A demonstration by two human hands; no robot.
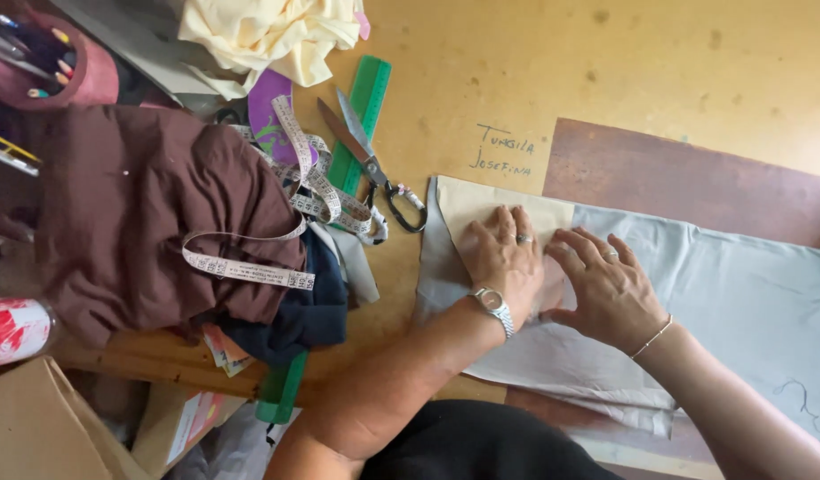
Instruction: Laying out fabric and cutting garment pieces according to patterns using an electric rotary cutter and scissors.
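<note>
A pale grey cloth [739, 293] lies flat on the wooden table [623, 71], with a beige paper pattern piece [481, 203] on its left end. My left hand [503, 258], with a ring and a wristwatch, presses flat on the paper, fingers spread. Beside it my right hand [610, 289], with a ring and a thin bracelet, rests flat on the cloth and the paper's edge. Neither hand holds anything.
Scissors [365, 160] lie left of the cloth across a green ruler [361, 116]. A measuring tape [312, 191] trails over a heap of brown fabric [143, 213] and dark blue fabric [308, 316]. Cream cloth [268, 36] lies at the back. A pencil cup [45, 53] stands far left.
</note>
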